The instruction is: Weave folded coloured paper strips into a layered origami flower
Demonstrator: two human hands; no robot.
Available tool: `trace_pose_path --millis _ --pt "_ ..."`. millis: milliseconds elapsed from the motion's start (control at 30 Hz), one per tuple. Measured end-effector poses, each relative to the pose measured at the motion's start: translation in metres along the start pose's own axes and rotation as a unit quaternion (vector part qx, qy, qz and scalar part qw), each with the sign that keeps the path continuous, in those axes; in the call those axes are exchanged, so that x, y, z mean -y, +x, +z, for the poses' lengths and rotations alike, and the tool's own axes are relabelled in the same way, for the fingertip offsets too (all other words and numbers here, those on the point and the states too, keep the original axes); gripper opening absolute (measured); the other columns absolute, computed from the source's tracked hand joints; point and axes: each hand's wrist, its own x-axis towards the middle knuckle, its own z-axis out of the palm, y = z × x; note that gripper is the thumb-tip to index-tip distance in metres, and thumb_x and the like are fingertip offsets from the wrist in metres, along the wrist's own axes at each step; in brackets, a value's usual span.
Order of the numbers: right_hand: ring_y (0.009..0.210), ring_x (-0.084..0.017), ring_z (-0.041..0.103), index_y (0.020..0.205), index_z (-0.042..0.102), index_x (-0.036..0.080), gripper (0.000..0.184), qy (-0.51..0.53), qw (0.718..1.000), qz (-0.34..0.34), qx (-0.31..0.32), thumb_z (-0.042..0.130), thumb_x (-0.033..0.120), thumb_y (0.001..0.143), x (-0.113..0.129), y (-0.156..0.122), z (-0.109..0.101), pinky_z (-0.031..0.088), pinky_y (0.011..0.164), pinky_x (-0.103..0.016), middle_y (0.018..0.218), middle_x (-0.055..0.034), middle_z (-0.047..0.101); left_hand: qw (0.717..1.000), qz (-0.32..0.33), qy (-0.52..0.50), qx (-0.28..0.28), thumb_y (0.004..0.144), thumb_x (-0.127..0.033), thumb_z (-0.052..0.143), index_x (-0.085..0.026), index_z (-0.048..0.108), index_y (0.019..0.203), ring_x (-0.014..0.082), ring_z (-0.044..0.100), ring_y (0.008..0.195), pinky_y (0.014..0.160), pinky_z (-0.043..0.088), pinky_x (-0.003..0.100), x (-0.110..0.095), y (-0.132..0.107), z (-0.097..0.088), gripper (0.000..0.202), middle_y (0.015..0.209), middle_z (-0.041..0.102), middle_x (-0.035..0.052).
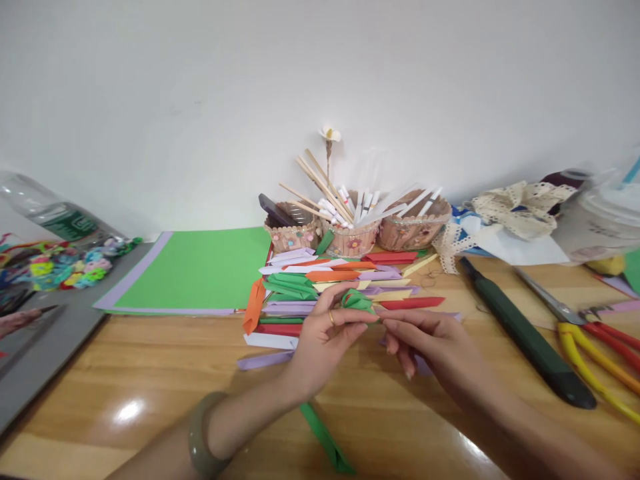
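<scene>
In the head view, the left hand [325,340], with a thin gold-coloured ring on one finger and a grey-green bangle [205,433] on its wrist, pinches a small folded piece of green paper [357,300] between its fingers. That piece is held above the middle of the glossy light-brown wooden table [165,373]. The right hand [435,337] comes in from the right, its fingertips meeting those of the left hand just beside the green piece; whether they grip the paper too, I cannot tell.

Beyond and partly under the hands lie rows of folded paper strips [285,285] in green, orange, red, white, purple and yellow. A single folded green paper strip [325,437] lies nearer, beside the left forearm.

At the far side, against the white wall [225,100], stand three decorated brownish cups [353,241] holding thin wooden sticks, white pens and a white flower. To their left lies a stack of flat green and purple paper sheets [200,270]. At far left, a clear plastic bottle with a green label [70,223] lies tilted near colourful small fuzzy pieces [75,267], and part of another person's hand [20,323] shows at the edge.

On the right are a dark green cutter [530,333], scissors with yellow handles [575,347], a cream lace ribbon [515,207] and a clear lidded plastic cup [600,220].
</scene>
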Motion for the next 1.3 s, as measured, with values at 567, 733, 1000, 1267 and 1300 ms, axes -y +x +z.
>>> trace_pose_path --millis 567,733,1000,1267,1300 --pt "0.037 -0.005 0.049 0.060 0.066 0.015 0.026 0.046 0.998 0.038 -0.004 0.073 0.040 0.060 -0.002 0.004 0.000 0.034 0.039 -0.018 0.052 0.0016 0.061 1.000 0.015 -0.010 0.018 0.078 -0.019 0.058 -0.025 0.070 0.087 0.0208 0.045 0.118 0.103 0.032 0.038 0.002 0.000 0.000 0.017 0.125 0.048 0.0054" --pt "0.040 -0.006 0.051 0.064 0.065 0.015 0.028 0.038 0.999 0.013 0.009 0.072 0.043 0.061 -0.004 0.005 -0.001 0.038 0.042 -0.018 0.054 0.0020 0.060 0.999 0.011 -0.014 0.030 0.078 -0.019 0.058 -0.024 0.070 0.088 0.0202 0.046 0.116 0.099 0.036 0.037 0.002 0.000 -0.001 0.016 0.123 0.048 0.0065" --pt "0.042 -0.007 0.049 0.066 0.060 0.016 0.030 -0.044 0.998 -0.027 0.042 0.065 0.045 0.069 0.001 0.003 -0.002 0.034 0.041 -0.019 0.050 0.0033 0.056 0.998 -0.013 -0.031 0.047 0.078 -0.021 0.059 -0.025 0.070 0.089 0.0191 0.045 0.117 0.098 0.038 0.033 0.003 -0.001 -0.001 0.016 0.123 0.050 0.0044" --pt "0.046 -0.008 0.052 0.070 0.056 0.016 0.034 -0.045 0.995 -0.045 0.080 0.058 0.050 0.074 0.006 0.000 -0.002 0.037 0.045 -0.020 0.054 0.0027 0.056 0.995 -0.043 -0.076 0.038 0.076 -0.021 0.061 -0.026 0.071 0.087 0.0190 0.047 0.115 0.098 0.037 0.032 0.002 0.002 -0.001 0.016 0.121 0.051 0.0042" --pt "0.047 -0.008 0.053 0.070 0.056 0.016 0.035 -0.037 0.995 -0.043 0.082 0.058 0.050 0.073 0.006 0.000 -0.002 0.038 0.046 -0.020 0.055 0.0028 0.056 0.995 -0.047 -0.076 0.036 0.076 -0.021 0.062 -0.026 0.071 0.087 0.0191 0.047 0.115 0.098 0.037 0.032 0.001 0.002 -0.001 0.016 0.122 0.051 0.0042"
